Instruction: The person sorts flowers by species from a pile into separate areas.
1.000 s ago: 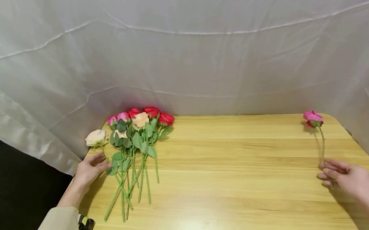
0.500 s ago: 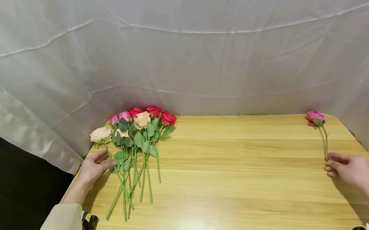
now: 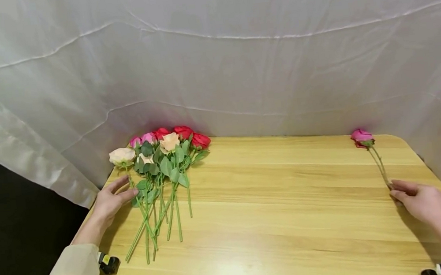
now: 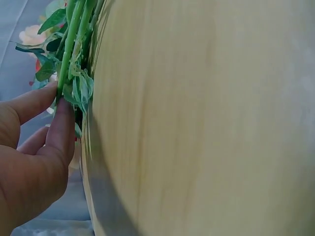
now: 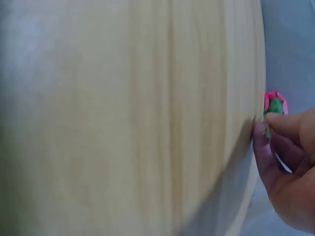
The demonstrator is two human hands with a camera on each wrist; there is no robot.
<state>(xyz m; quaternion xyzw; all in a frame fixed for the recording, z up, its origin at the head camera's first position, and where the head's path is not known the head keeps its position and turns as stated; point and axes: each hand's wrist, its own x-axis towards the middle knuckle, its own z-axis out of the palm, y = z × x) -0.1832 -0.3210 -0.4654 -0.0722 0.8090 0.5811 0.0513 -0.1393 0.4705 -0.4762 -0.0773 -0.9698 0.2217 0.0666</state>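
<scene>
In the head view my left hand (image 3: pixel 109 202) is at the left of the table, its thumb and a finger pinching the green stem of a cream rose (image 3: pixel 122 156). The left wrist view shows that stem (image 4: pixel 71 46) between the fingertips. Right beside it lie several artificial roses, among them red roses (image 3: pixel 183 132), pink roses (image 3: pixel 149 138) and a peach rose (image 3: pixel 169 142), their stems crossing. Far to the right, my right hand (image 3: pixel 425 203) pinches the lower stem of a single magenta rose (image 3: pixel 362 137), whose head leans left. That rose (image 5: pixel 276 104) is partly hidden behind the fingers in the right wrist view.
The wooden table (image 3: pixel 281 193) spans the front, with a rounded far right corner. A pale grey curtain (image 3: pixel 238 74) hangs behind and along both sides. A small black wrist camera (image 3: pixel 109 264) sits at the left cuff; another (image 3: pixel 438 270) is at the right cuff.
The magenta rose's head has swung left while my right hand stays near the same spot, its stem end now covered. The cream rose has shifted slightly up and right, nearer the other roses.
</scene>
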